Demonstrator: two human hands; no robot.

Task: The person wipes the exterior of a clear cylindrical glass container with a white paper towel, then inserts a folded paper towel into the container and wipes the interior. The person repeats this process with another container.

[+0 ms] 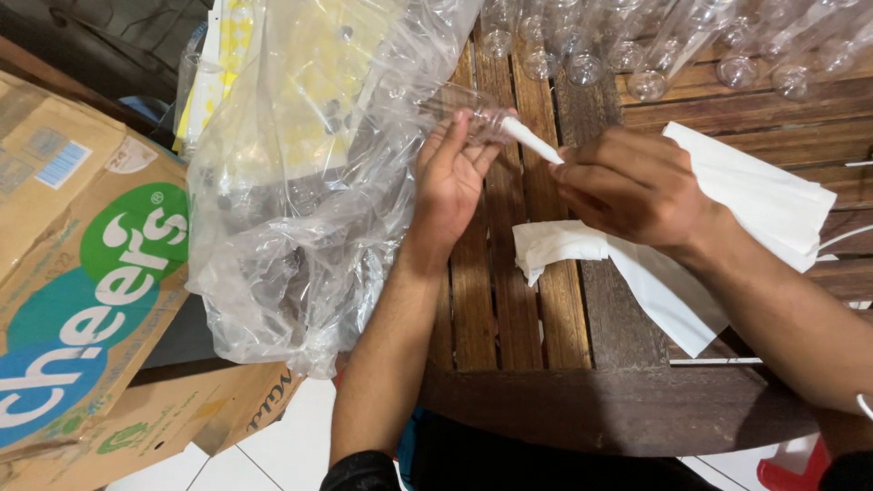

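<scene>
My left hand (pixel 452 177) holds a small clear plastic bottle (pixel 473 111) on its side, mouth toward the right. A rolled white tissue twist (pixel 530 141) sticks into the bottle's mouth, and my right hand (pixel 632 185) pinches the twist's outer end. Both hands hover over a brown slatted wooden table (pixel 496 309). Under my right hand lie loose white tissue sheets (pixel 655 273).
A big clear plastic bag (pixel 309 182) of bottles slumps at the table's left edge. Several clear bottles (pixel 637 55) lie in rows at the table's far side. Cardboard boxes (pixel 82 273) stand at left on a white tiled floor (pixel 273 445).
</scene>
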